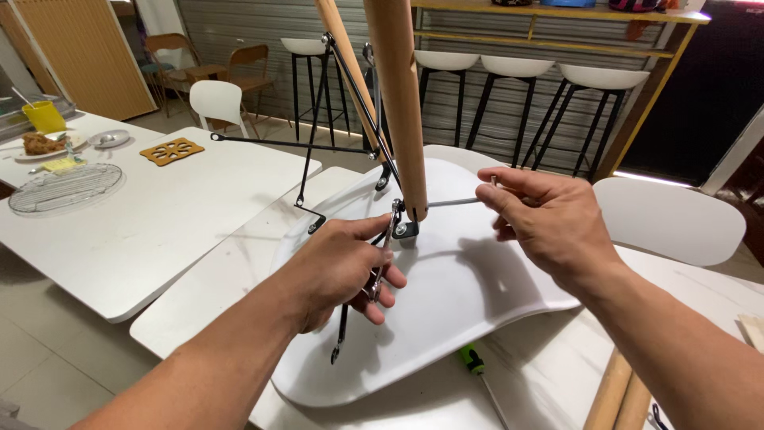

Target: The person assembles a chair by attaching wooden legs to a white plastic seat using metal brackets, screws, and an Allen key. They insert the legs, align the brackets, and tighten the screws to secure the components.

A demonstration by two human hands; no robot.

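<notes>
A white plastic chair seat (446,302) lies upside down on a white table. Two wooden legs stand up from it; the nearer wooden leg (398,103) meets the seat at a metal bracket (404,229). My left hand (342,267) grips a black metal brace rod (350,318) next to that bracket. My right hand (545,219) pinches a thin L-shaped hex key (458,201) whose tip points into the bracket. More black brace rods (286,145) join the legs higher up.
A green-handled screwdriver (476,366) lies by the seat's near edge. Loose wooden legs (621,394) lie at the lower right. Another white table (159,223) at left holds a wire rack, a plate of food and a yellow cup. Bar stools and chairs stand behind.
</notes>
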